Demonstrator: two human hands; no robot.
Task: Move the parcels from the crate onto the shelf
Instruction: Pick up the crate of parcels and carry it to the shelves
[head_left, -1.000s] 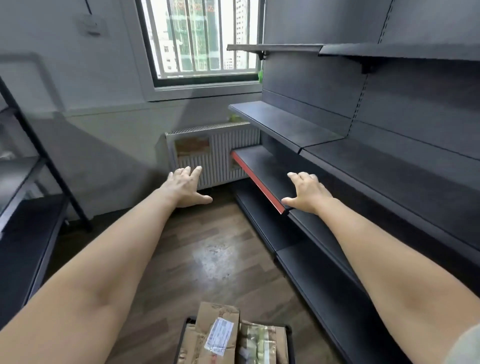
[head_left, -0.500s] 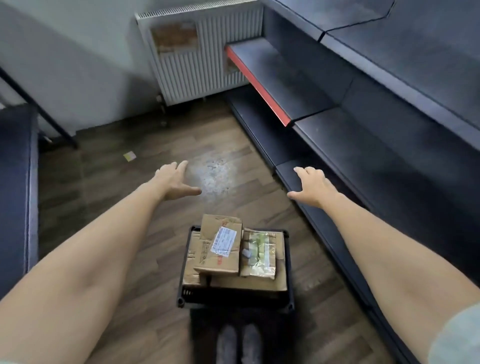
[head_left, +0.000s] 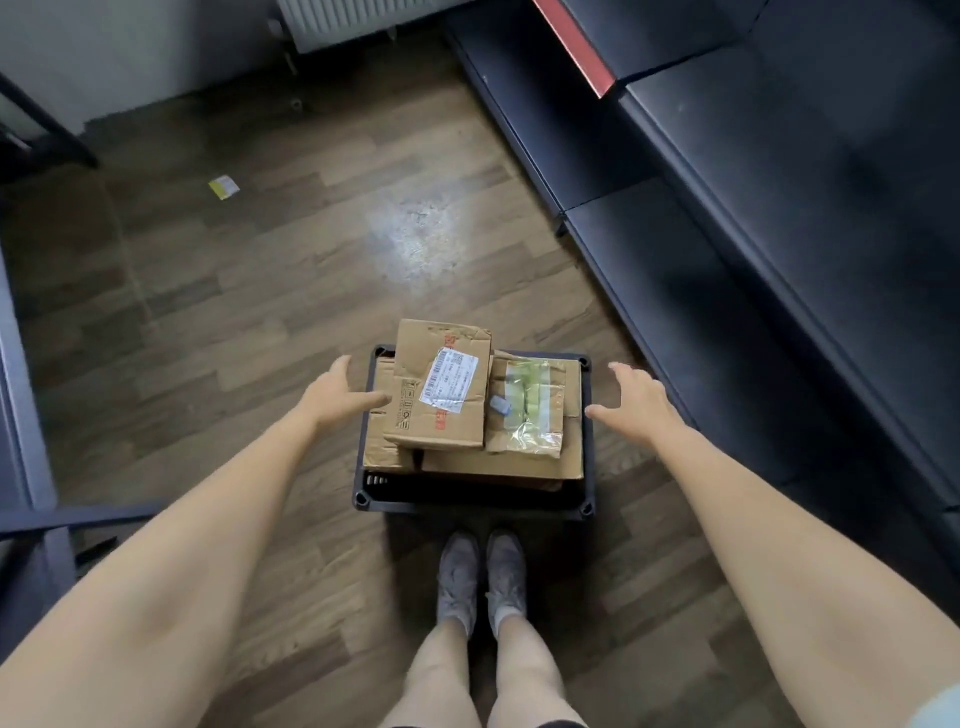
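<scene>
**Reaching for the parcels in the crate**

Reaching down, we held our left hand (head_left: 332, 397) spread, fingers straight, gripping nothing, its thumb over the crate's left rim beside the labelled parcel (head_left: 441, 387). That parcel lay atop other cardboard parcels in the black crate (head_left: 470, 501) on the wooden floor (head_left: 249, 291), next to a taped parcel (head_left: 530, 408). Our right hand (head_left: 636, 402) hovered spread and empty just beyond the right rim. The dark shelf (head_left: 779, 171) ran along the right.
</scene>
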